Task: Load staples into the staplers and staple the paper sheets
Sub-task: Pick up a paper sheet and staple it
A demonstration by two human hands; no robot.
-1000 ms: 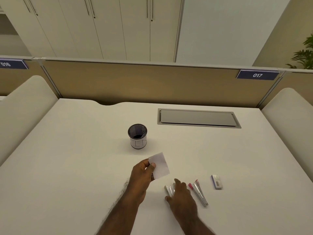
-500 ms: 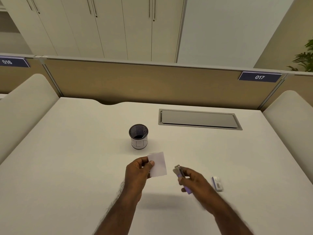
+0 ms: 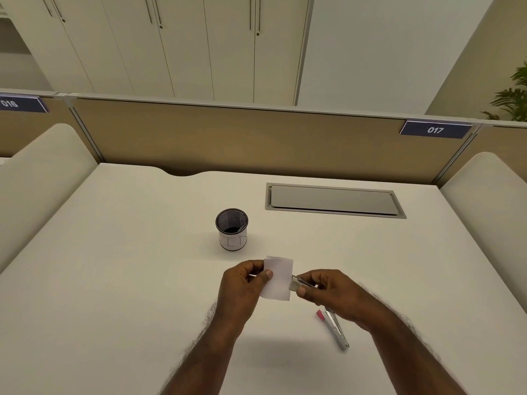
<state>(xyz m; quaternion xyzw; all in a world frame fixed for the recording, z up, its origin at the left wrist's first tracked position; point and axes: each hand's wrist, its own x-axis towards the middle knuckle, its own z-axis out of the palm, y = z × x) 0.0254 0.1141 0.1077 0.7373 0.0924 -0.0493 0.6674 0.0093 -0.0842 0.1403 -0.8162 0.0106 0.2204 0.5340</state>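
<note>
Office, numbered desk partition (image 3: 256,138), cabinets (image 3: 199,47), cable hatch (image 3: 333,200)

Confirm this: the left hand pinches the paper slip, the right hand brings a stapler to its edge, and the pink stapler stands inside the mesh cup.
One part is wrong. The head view shows the pink stapler lying flat on the table, near the right hand, not inside the mesh cup. The left hand does pinch the paper slip, and the right hand brings a stapler to its edge.

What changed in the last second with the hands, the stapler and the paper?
The right hand picked a stapler up off the desk and brought it left to the right edge of the paper sheets. The left hand kept pinching the sheets. The pink-tipped stapler and mesh cup stayed put.
</note>
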